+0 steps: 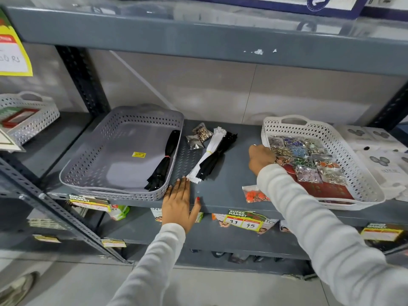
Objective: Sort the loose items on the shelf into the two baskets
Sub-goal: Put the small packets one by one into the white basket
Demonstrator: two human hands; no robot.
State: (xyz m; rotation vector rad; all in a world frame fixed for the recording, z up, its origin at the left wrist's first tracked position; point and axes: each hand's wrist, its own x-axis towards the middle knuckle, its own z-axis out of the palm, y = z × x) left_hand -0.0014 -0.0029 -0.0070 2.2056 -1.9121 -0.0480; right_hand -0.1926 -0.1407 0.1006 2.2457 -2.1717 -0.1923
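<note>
A grey basket (pixel 92 164) sits on the left of the shelf and holds one bundle of black zippers (pixel 164 161). A white basket (pixel 362 180) on the right holds several packets of coloured buttons (pixel 304 160). Between the baskets lie a white zipper bundle (pixel 208 154), a black zipper bundle (pixel 217 155), two dark button packets (pixel 198 136) and an orange button packet (pixel 254 194). My left hand (pixel 180 203) lies flat and open on the shelf edge, fingertips near the white zippers. My right hand (pixel 260 159) reaches over the white basket's left rim; its fingers are hidden.
The grey metal shelf (pixel 229 180) has an upper shelf board close overhead and a perforated upright (pixel 81 80) at the back left. Another white basket (pixel 28 118) stands on the neighbouring shelf at left. White boxed goods (pixel 379 151) sit right of the white basket. Price tags hang below.
</note>
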